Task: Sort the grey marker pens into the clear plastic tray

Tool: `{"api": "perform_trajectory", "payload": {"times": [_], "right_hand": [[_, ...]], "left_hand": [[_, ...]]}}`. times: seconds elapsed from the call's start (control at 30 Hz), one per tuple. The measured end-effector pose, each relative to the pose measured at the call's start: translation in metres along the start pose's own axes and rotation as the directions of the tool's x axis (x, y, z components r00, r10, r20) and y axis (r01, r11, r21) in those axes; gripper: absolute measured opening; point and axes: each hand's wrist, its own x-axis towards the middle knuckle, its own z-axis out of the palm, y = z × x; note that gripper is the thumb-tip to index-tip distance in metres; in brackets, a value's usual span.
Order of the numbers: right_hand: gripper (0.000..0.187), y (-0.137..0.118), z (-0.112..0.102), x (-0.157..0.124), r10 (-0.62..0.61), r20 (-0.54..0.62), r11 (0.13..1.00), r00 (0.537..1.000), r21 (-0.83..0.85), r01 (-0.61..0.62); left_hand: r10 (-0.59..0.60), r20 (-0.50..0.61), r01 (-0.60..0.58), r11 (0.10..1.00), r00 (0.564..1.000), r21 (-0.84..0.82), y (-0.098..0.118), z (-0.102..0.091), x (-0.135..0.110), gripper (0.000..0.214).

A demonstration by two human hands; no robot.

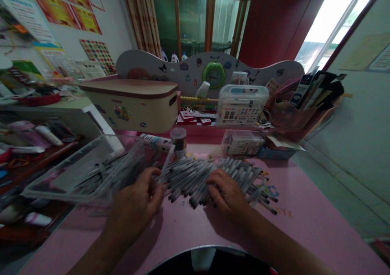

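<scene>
A wide pile of clear-barrelled pens (195,177) with dark ends lies on the pink table. My left hand (137,202) is closed at the pile's left edge, thumb and fingers pinching one clear pen (167,161) that tilts upward. On the middle of the heap rests my right hand (227,193), its fingers curled down around pens; the fingertips are partly hidden. To the left of my left hand stands a clear plastic bin (63,195) with more pens and thin dark sticks inside, blurred in part.
Behind the pile are a small round tub (178,139), a clear box (242,141) and a clear carry case (242,104). A lidded beige storage box (137,108) stands at the back left. A pink holder (289,114) with stationery is at the right.
</scene>
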Motion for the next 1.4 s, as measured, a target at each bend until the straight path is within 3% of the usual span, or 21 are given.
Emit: {"api": "perform_trajectory", "payload": {"times": [0.07,0.13,0.2,0.23,0.33,0.4,0.5,0.57,0.63,0.7,0.73,0.83,0.97,1.1,1.17,1.23,1.3,1.33,1.37,1.4], "right_hand": [[0.016,-0.004,0.004,-0.001,0.069,0.076,0.984,0.995,0.161,-0.081],[0.016,-0.007,0.009,-0.004,0.216,0.135,0.888,0.967,0.384,-0.252],[0.020,-0.008,0.014,-0.005,0.423,0.189,0.636,0.886,0.635,-0.439],[0.020,-0.008,0.015,-0.005,0.457,0.240,0.529,0.856,0.700,-0.479],[0.020,-0.004,0.015,-0.004,0.444,0.312,0.418,0.840,0.757,-0.502],[0.020,0.001,0.013,-0.001,0.463,0.281,0.369,0.840,0.801,-0.471],[0.021,0.007,0.012,0.001,0.490,0.216,0.344,0.845,0.842,-0.415],[0.021,0.008,0.014,0.001,0.505,0.251,0.274,0.826,0.861,-0.429],[0.021,0.006,0.018,0.000,0.508,0.318,0.185,0.801,0.867,-0.462],[0.021,0.004,0.023,-0.002,0.500,0.353,0.142,0.791,0.867,-0.477],[0.021,0.003,0.025,-0.003,0.501,0.353,0.131,0.790,0.871,-0.473],[0.022,0.004,0.028,-0.006,0.495,0.355,0.114,0.793,0.878,-0.464],[0.027,0.010,0.026,-0.007,0.461,0.407,0.190,0.789,0.823,-0.535],[0.032,0.008,0.020,-0.003,0.498,0.419,0.237,0.759,0.776,-0.584],[0.032,0.006,0.015,0.000,0.543,0.298,0.377,0.785,0.749,-0.544],[0.029,0.006,0.009,0.002,0.559,0.110,0.561,0.822,0.680,-0.472],[0.029,0.009,0.003,0.003,0.535,0.015,0.636,0.845,0.650,-0.415],[0.031,0.011,0.000,0.003,0.522,0.014,0.636,0.853,0.659,-0.401],[0.035,0.013,-0.002,0.002,0.508,0.039,0.613,0.860,0.685,-0.393],[0.039,0.015,-0.004,0.002,0.491,0.089,0.564,0.867,0.726,-0.394]], "left_hand": [[0.083,0.003,-0.080,0.970,0.997,-0.231,0.017,0.005,-0.009,0.025],[0.169,0.051,-0.135,0.905,0.984,-0.403,0.035,0.015,-0.014,0.019],[0.245,0.100,-0.163,0.849,0.964,-0.503,0.051,0.027,-0.014,0.012],[0.275,0.124,-0.172,0.832,0.953,-0.527,0.056,0.033,-0.012,0.010],[0.324,0.172,-0.190,0.827,0.930,-0.530,0.064,0.045,-0.004,0.012],[0.329,0.171,-0.203,0.837,0.929,-0.509,0.065,0.047,0.000,0.015],[0.315,0.088,-0.230,0.832,0.945,-0.505,0.064,0.045,0.005,0.016],[0.291,0.003,-0.240,0.795,0.957,-0.558,0.066,0.043,0.009,0.016],[0.256,0.003,-0.183,0.699,0.967,-0.692,0.069,0.046,0.014,0.028],[0.247,0.152,0.001,0.520,0.957,-0.854,0.073,0.052,0.020,0.038],[0.265,0.252,0.126,0.416,0.931,-0.901,0.074,0.057,0.023,0.040],[0.325,0.417,0.374,0.187,0.849,-0.908,0.078,0.071,0.027,0.042],[0.313,0.388,0.390,0.059,0.867,-0.919,0.077,0.080,0.026,0.038],[0.251,0.352,0.349,0.058,0.902,-0.935,0.071,0.074,0.027,0.031],[0.176,0.291,0.277,0.100,0.940,-0.956,0.067,0.067,0.030,0.029],[0.179,0.256,0.222,0.187,0.950,-0.957,0.062,0.062,0.033,0.030],[0.291,0.321,0.239,0.285,0.901,-0.928,0.057,0.059,0.035,0.034],[0.366,0.386,0.268,0.333,0.847,-0.904,0.054,0.059,0.036,0.035],[0.450,0.468,0.306,0.388,0.760,-0.870,0.052,0.059,0.037,0.037],[0.535,0.559,0.346,0.450,0.634,-0.823,0.049,0.059,0.038,0.039]]}}
